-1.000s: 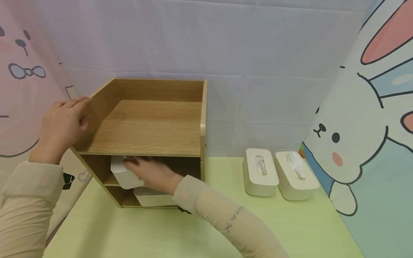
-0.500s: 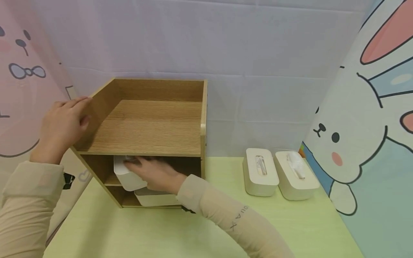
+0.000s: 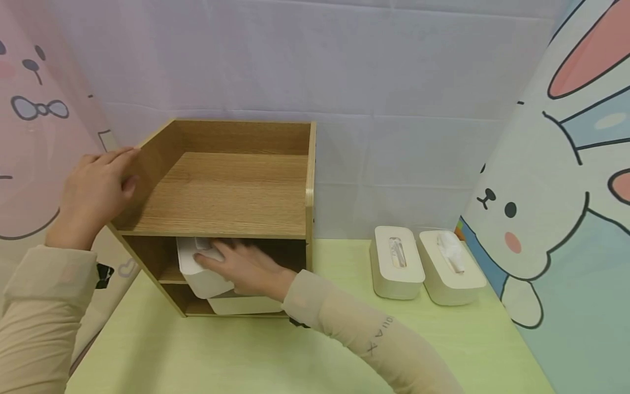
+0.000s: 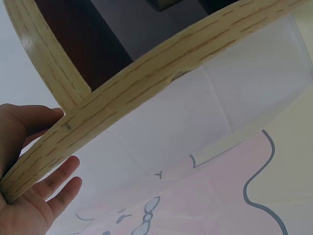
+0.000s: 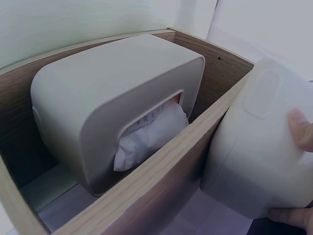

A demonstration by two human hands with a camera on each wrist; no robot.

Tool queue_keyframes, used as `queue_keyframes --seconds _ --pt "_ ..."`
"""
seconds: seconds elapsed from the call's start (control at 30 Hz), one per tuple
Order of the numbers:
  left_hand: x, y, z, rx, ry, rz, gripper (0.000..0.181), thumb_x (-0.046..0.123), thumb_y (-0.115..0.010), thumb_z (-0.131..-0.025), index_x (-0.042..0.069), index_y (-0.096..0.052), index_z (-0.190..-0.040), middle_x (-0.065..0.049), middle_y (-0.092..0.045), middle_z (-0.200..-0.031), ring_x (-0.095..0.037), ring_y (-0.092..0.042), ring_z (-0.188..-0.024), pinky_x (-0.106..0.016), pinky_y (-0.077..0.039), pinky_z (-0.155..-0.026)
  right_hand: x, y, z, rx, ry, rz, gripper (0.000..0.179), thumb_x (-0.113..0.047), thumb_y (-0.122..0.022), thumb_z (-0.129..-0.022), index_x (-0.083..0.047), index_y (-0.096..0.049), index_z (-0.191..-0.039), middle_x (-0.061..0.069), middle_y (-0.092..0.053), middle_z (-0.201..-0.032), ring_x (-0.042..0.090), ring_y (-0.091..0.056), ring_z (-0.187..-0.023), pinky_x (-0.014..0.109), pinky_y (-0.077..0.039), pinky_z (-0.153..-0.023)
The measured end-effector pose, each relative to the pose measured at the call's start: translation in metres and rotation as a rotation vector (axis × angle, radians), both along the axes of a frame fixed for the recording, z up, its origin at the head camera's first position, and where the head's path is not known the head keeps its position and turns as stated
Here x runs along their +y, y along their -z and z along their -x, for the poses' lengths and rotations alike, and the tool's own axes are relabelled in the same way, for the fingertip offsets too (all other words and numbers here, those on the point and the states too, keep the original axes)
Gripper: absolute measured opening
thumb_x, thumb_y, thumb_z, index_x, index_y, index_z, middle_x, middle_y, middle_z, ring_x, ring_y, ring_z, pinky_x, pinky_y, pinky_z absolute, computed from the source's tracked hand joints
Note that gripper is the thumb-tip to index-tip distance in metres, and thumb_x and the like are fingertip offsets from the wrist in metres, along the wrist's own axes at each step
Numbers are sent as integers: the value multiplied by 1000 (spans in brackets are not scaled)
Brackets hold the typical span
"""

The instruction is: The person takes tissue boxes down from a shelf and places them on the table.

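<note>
My left hand (image 3: 95, 189) grips the left side panel of a wooden shelf unit (image 3: 236, 191); the left wrist view puts the panel's edge (image 4: 122, 88) between thumb and fingers. With my right hand (image 3: 251, 271) I hold a white tissue box (image 3: 199, 276) at the middle compartment, its near end jutting past the front edge. In the right wrist view a thumb and a finger pinch opposite sides of this box (image 5: 259, 152). Below it, in the bottom compartment, lies another tissue box (image 5: 117, 83) with white tissue in its slot. My right hand partly hides the held box.
Two more tissue boxes, one (image 3: 397, 262) with a clear-looking slot and one (image 3: 450, 268) with tissue poking out, stand side by side on the green table (image 3: 295, 361), right of the shelf. A pale curtain (image 3: 394, 137) hangs behind.
My right hand has drawn the tissue box toward me and slightly right, so more of it juts out of the middle compartment. The left hand stays on the panel.
</note>
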State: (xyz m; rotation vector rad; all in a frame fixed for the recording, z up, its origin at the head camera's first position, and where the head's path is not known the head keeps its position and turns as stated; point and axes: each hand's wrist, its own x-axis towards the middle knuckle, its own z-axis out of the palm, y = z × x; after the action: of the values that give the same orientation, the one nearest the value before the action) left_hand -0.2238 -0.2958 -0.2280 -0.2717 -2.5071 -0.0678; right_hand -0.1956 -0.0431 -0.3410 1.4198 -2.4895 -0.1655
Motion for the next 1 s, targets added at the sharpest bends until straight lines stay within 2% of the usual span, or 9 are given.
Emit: queue_keyframes --seconds 0.1,0.33,0.43,0.6,0.87,1.0 --pt "0 0 0 4 5 2 48 5 -54 -82 3 -47 -129 -22 -52 -128 -49 -42 -104 -58 -35 -90 5 1 -1 12 -19 7 74 -21 -67 -82 -29 -25 -143 8 -39 -139 18 -60 -91 11 -38 -44" --pt "-1 0 0 17 12 6 47 5 -54 -82 3 -48 -128 -22 -52 -127 -49 -43 -103 -58 -35 -90 17 0 -5 54 -84 45 71 -23 -67 -82 -29 -29 -141 4 -43 -131 14 -55 -87 9 -32 -42" --pt "0 -1 0 10 5 7 47 5 -54 -82 3 -48 -129 -21 -52 -127 -49 -43 -103 -59 -35 -89 21 -1 -7 52 -105 60 72 -21 -69 -80 -30 -30 -140 4 -42 -131 17 -54 -95 9 -34 -45" --pt "0 -1 -1 -18 -11 7 47 6 -54 -83 4 -47 -130 -21 -51 -128 -49 -43 -103 -60 -36 -89 31 1 -10 38 -142 78 73 -15 -67 -80 -29 -30 -142 6 -38 -137 23 -47 -114 10 -40 -55" --pt "2 -2 -2 -18 -15 10 48 7 -54 -83 5 -47 -130 -21 -51 -129 -50 -43 -104 -62 -36 -88 48 7 -15 165 -244 123 58 -15 -63 -83 -31 -41 -134 4 -46 -122 25 -42 -118 22 -50 -72" --pt "1 -2 -1 -6 -3 7 47 6 -55 -83 4 -47 -129 -21 -52 -128 -50 -43 -103 -60 -36 -90 56 7 -19 163 -269 132 61 -17 -66 -79 -31 -42 -133 3 -48 -120 27 -40 -122 30 -49 -89"
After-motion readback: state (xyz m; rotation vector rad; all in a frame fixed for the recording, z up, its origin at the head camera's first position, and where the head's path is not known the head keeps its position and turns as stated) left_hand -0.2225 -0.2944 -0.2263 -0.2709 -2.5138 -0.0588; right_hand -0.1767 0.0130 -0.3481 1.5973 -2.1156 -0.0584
